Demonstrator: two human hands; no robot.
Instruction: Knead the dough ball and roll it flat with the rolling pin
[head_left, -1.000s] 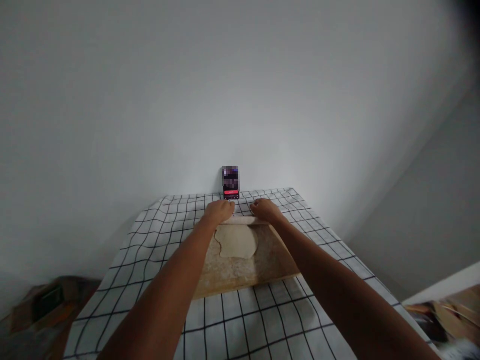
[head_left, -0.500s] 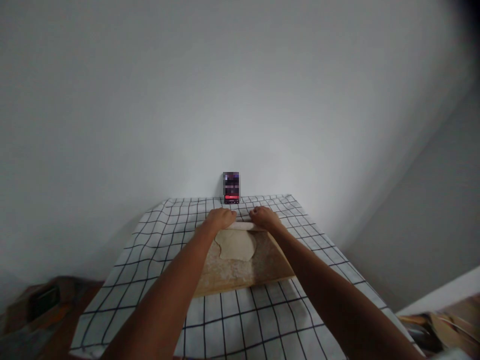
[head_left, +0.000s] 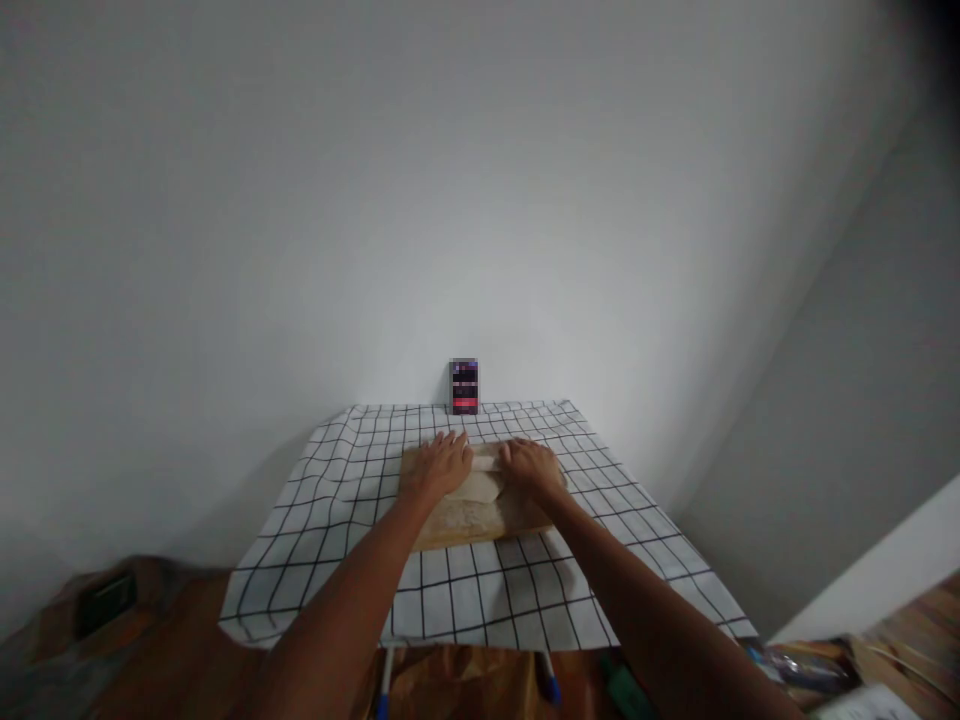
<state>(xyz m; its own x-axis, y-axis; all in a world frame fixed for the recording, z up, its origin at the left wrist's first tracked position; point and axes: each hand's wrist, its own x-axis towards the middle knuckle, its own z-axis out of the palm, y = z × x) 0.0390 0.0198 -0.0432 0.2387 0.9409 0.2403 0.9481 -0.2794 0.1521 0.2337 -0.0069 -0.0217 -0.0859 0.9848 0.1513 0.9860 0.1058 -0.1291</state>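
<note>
A pale rolling pin (head_left: pixel 486 464) lies crosswise over a flat sheet of dough (head_left: pixel 480 488) on a wooden board (head_left: pixel 469 527). My left hand (head_left: pixel 447 462) grips the pin's left part from above, its fingers reaching forward over it. On the right part, my right hand (head_left: pixel 529 464) is closed over the pin with the fingers bent. Both hands cover the pin's ends, and only its middle shows between them. Part of the dough's far side is under the pin.
The board rests on a table with a white, black-checked cloth (head_left: pixel 337 520). A phone (head_left: pixel 464 388) leans against the wall at the table's far edge. Boxes (head_left: pixel 105 605) stand on the floor at left, and assorted items (head_left: pixel 814 668) lie at lower right.
My hands and the rolling pin have come back from the dough's far edge onto the dough. My left fingers are straighter. The view has shifted, showing the table's near edge.
</note>
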